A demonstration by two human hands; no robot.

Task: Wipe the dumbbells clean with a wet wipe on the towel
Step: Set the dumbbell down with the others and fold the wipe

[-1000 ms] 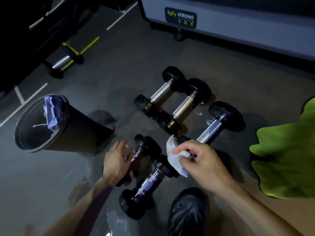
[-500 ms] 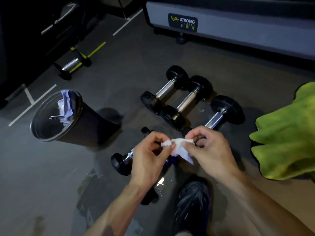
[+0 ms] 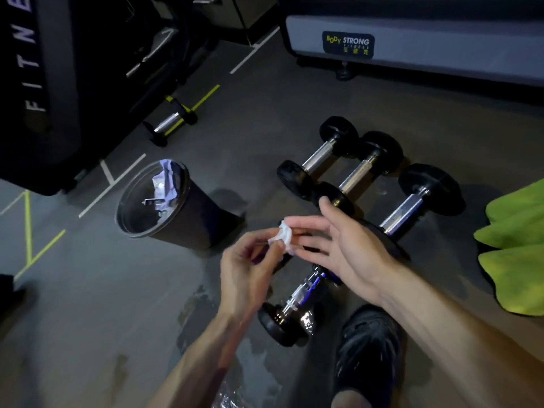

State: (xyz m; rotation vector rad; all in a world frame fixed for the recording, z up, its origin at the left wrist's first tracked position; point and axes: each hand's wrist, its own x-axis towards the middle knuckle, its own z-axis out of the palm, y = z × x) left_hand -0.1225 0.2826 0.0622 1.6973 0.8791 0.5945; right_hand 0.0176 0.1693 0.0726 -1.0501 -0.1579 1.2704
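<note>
left hand (image 3: 247, 269) pinching one crumpled wipe (image 3: 283, 235), right hand (image 3: 338, 245) spread, five dumbbells (image 3: 356, 172), one bin (image 3: 164, 201)

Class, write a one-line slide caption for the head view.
Left hand pinches a crumpled wet wipe against the open right hand, above dumbbells beside a black bin.

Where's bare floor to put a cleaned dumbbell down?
Bare floor lies near-left, below the bin, and far, between the dumbbell row and the grey machine base. Crowded: around both hands and the shoe.
</note>
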